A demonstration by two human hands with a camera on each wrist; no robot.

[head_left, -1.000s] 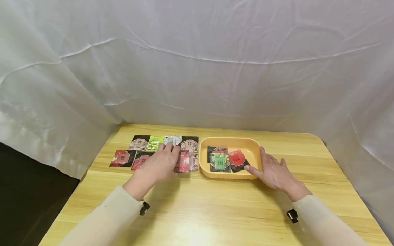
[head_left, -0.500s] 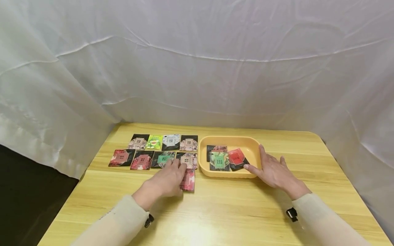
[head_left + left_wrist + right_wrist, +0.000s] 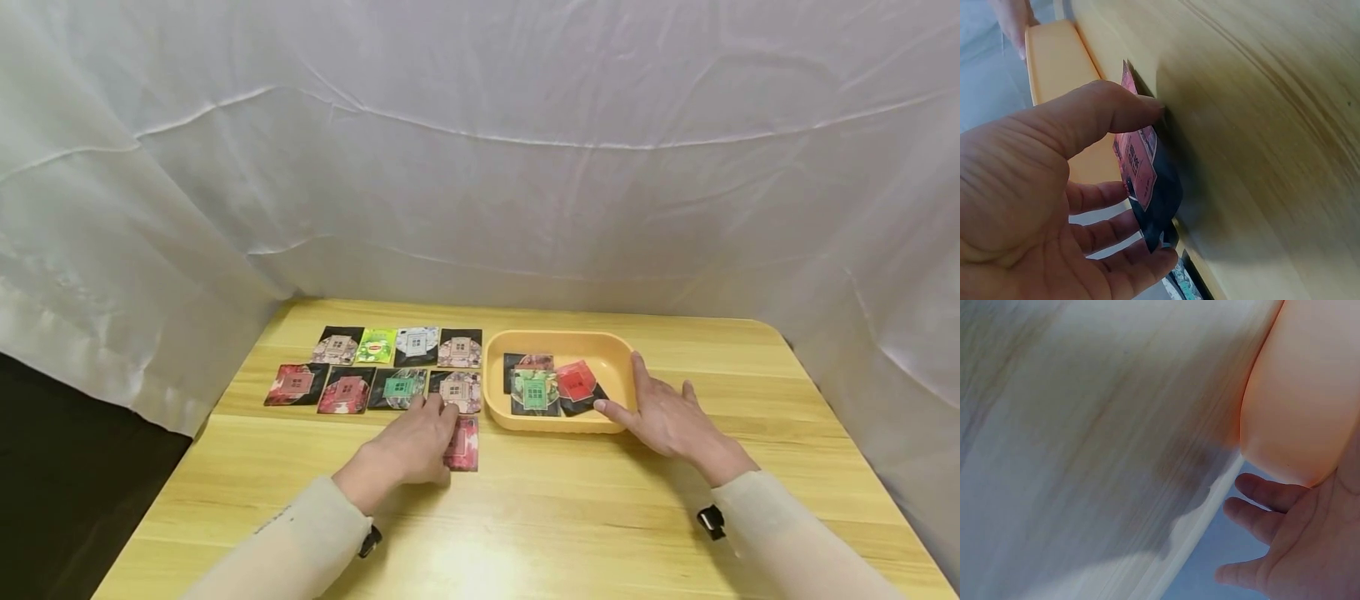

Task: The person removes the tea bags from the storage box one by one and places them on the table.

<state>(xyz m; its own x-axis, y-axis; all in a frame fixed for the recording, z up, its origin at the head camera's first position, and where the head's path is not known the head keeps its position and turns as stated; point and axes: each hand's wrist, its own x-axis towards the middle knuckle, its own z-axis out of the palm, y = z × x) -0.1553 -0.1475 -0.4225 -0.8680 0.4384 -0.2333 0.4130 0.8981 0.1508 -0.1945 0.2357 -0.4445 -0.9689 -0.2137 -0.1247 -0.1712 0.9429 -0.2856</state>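
In the head view my left hand [image 3: 416, 442] is low over the table, left of a pink-and-black tea sachet [image 3: 462, 444] in front of the two sachet rows. The left wrist view shows the thumb and fingertips at opposite edges of this tea sachet [image 3: 1141, 162], which stands slightly tilted off the wood. My right hand [image 3: 671, 421] rests at the right end of a yellow tray [image 3: 558, 425], its thumb over the front corner of the rim. In the right wrist view several fingers stretch out past the tray [image 3: 1297, 406]. Inside the tray lie a green sachet [image 3: 535, 394], a red one [image 3: 576, 384] and a partly covered dark one [image 3: 517, 364].
Several tea sachets form two rows left of the tray, including a yellow-green sachet [image 3: 376, 346], a white-and-black one [image 3: 417, 344] and a green-labelled one [image 3: 398, 387]. The wooden table [image 3: 540, 517] ends at a pale hanging cloth [image 3: 525, 208].
My left hand has drawn the pink sachet from over the second row toward the table's front, then slightly right. The green-labelled sachet has come into sight. My right hand stays at the tray.
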